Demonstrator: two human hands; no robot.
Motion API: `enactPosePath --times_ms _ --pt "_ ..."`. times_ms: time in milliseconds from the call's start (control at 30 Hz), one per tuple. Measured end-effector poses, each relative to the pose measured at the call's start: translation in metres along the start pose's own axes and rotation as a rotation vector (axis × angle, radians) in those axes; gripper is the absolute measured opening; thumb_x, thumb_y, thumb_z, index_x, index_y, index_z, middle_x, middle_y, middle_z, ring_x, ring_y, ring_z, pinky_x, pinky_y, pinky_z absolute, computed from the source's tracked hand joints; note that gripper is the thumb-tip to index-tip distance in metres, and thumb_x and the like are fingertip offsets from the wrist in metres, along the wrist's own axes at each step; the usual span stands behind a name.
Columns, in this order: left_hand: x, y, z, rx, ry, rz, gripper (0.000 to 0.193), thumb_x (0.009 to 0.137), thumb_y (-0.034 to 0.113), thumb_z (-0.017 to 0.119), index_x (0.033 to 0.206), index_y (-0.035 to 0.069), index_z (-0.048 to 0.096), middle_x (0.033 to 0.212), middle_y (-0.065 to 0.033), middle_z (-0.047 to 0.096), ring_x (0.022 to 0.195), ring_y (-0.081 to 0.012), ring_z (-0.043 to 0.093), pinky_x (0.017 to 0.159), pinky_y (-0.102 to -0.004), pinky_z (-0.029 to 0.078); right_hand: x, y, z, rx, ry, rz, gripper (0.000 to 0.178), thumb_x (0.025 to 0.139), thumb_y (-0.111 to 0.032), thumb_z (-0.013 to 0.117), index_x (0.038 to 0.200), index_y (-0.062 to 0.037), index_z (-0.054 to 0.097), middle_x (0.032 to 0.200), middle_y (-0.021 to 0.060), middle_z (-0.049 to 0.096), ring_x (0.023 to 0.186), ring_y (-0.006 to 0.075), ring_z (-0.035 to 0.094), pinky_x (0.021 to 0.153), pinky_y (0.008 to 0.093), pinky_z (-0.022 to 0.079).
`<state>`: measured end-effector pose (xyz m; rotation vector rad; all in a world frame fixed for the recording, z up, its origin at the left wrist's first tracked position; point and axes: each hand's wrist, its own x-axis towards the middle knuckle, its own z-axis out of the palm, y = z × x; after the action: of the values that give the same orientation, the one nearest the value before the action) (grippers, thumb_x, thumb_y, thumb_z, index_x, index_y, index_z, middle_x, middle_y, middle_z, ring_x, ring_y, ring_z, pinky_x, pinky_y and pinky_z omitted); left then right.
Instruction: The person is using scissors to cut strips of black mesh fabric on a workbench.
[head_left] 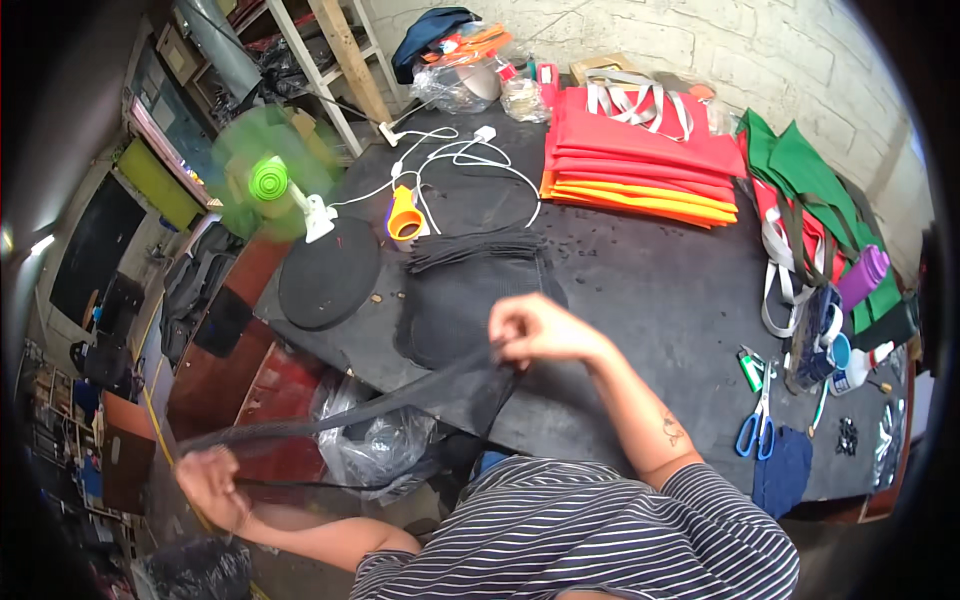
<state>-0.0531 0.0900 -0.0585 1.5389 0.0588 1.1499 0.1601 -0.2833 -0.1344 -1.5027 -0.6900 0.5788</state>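
A length of black mesh fabric (385, 408) is stretched between my two hands, sheer enough that things behind it show through. At the far left, beyond the table edge, my left hand (212, 488) is closed on one end of it. My right hand (533, 328) pinches the other end over the near side of the table. Just beyond the right hand lies a stack of black mesh pieces (448, 305), its far edges fanned in layers. To the left of that stack rests a round black flat piece (330, 277).
A green clip fan (270, 178) is at the table's left edge, near an orange tape roll (404, 222) and white cables (470, 150). Red and orange bags (640, 160) are piled at the back. Blue-handled scissors (757, 430), bottles and green fabric (800, 175) lie right. Clear plastic bags (375, 445) hang below.
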Motion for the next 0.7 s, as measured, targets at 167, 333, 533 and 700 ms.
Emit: enactPosePath --times_ms 167,333,533,700 --pt "-0.022 -0.027 0.098 0.966 -0.485 0.031 0.075 0.061 0.020 0.072 0.127 0.004 0.040 0.123 -0.0159 0.044 0.114 -0.0260 0.041 0.096 -0.0363 0.030 -0.029 -0.079 -0.026 0.220 0.514 -0.357 0.014 0.069 0.004 0.053 0.078 -0.0048 0.048 0.066 -0.0056 0.047 0.061 0.0011 0.043 0.056 0.0161 0.035" --pt "-0.056 -0.002 0.241 -0.158 -0.837 -0.057 0.061 0.074 0.031 0.068 0.119 -0.002 0.045 0.113 -0.0135 0.053 0.101 -0.0199 0.053 0.087 -0.0313 0.040 -0.014 -0.101 0.022 -0.103 0.338 -0.431 0.014 0.065 0.003 0.053 0.077 -0.0015 0.048 0.065 -0.0023 0.044 0.060 0.0027 0.040 0.054 0.0185 0.036" --pt "-0.028 0.015 0.223 -0.782 -0.657 -0.337 0.021 0.082 0.016 0.055 0.089 -0.003 0.052 0.065 -0.0112 0.056 0.050 -0.0125 0.046 0.041 -0.0200 0.032 -0.004 -0.040 0.037 -0.045 0.365 -0.328 0.020 0.065 -0.003 0.066 0.076 -0.0027 0.049 0.061 -0.0028 0.043 0.057 0.0039 0.039 0.051 0.0213 0.035" --pt "0.025 0.018 0.111 -1.076 -0.293 0.012 0.027 0.093 0.025 0.039 0.071 0.008 0.043 0.046 0.0053 0.032 0.040 -0.0047 0.031 0.051 -0.0215 0.035 -0.009 0.019 0.055 -0.229 0.057 -0.192 0.023 0.062 -0.009 0.068 0.075 -0.0003 0.051 0.063 0.0054 0.052 0.059 0.0118 0.049 0.057 0.0285 0.041"
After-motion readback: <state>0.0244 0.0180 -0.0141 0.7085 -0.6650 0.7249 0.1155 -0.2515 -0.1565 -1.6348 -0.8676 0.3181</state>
